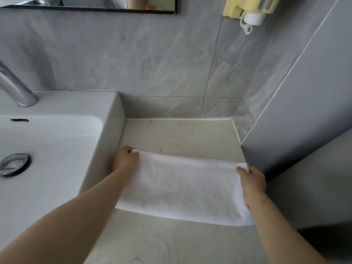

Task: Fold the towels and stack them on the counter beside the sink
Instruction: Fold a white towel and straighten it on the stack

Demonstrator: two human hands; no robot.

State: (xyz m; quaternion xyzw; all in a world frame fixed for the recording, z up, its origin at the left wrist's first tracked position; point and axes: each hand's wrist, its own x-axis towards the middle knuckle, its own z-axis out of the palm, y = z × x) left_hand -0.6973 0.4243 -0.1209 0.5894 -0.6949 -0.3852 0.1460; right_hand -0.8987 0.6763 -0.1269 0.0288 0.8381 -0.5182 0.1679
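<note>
At the far left, a chrome faucet (16, 88) is standing on the back ledge of the white sink (62, 141), and the round metal drain plug (14, 164) is sitting in the basin below it.

Just right of the sink's outer wall, the left hand (125, 159) is reaching forward with its fingers curled in. It is gripping the far left corner of the white towel (182, 189), with a small tip of cloth poking out past the knuckles.

The towel is stretching sideways between the two hands as a long white rectangle. Its long edges are running left to right over the pale marbled surface (181, 134) beside the sink. Its near edge is throwing a thin shadow, and I cannot tell whether the cloth is lying fully flat or hanging slightly raised.

The right hand (252, 182) is clamping the towel's far right corner, with the thumb pressing on top and the other fingers wrapping round the edge out of sight. The cloth is showing a doubled layer at that corner. The two hands are well apart, one at each end of the towel's far edge.

Further right, the grey tiled side wall (304, 111) is rising just beside the right hand.
</note>
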